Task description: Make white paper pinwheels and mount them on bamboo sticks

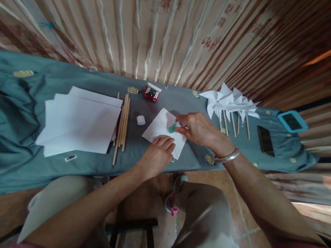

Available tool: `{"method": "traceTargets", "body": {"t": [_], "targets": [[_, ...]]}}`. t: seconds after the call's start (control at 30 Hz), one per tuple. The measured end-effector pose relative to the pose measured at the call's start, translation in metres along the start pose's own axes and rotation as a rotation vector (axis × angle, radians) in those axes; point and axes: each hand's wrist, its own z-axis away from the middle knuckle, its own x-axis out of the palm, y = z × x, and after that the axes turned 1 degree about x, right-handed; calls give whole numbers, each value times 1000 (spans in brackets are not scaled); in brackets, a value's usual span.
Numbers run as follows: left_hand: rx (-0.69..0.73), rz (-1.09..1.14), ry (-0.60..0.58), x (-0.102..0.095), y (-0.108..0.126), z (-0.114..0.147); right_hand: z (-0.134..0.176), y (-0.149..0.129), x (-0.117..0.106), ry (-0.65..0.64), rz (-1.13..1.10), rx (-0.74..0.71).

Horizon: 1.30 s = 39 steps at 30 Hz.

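A square white paper (161, 124) lies at an angle on the cloth-covered table in front of me. My left hand (159, 151) rests on the paper's near edge with its fingers stretched out, holding nothing. Above the right part of the paper, my right hand (196, 129), with a bangle at the wrist, is closed in a pinch. At its fingertips is a small green object (172, 128), too blurred to name exactly; it seems to touch the paper. A small white block (141, 120) lies left of the paper.
To the left are stacked white sheets (81, 124) and several wooden sticks (123, 123). A red box (152, 92) of small dark items stands behind the paper. White paper pinwheels (228, 101), a phone (266, 140) and a blue-framed device (293, 121) lie right. Curtains (164, 32) hang behind.
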Motion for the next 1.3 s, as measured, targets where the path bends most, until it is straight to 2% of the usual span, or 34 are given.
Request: {"method": "traceTargets", "body": {"t": [0.13,0.27,0.4,0.5,0.63,0.73,0.87,0.97,1.03,1.13,1.2,1.3], "targets": [[-8,3,-11,0,0,0,-4,-6,-1,-13,76,3],[-3,9,-6,1,-1,0,-8,-11,3,46,135,68],[-1,20,5,2,-1,1,-6,2,14,139,17,185],[-4,28,4,1,-2,1,1,26,28,224,-367,333],[1,39,5,0,-3,1,15,51,52,383,-1166,582],[5,50,7,1,-2,1,22,54,69,509,-1696,669],[19,80,59,0,-3,1,23,42,84,450,-2233,588],[23,123,125,-11,-17,1,22,33,90,384,-2421,516],[-40,117,195,-23,-35,2,20,29,92,342,-2474,449],[-267,23,305,-38,-69,5,16,23,91,301,-2486,341],[-342,-25,305,-41,-86,7,14,19,90,297,-2458,301],[-363,-35,224,-37,-96,8,12,10,88,274,-2402,265]]}}
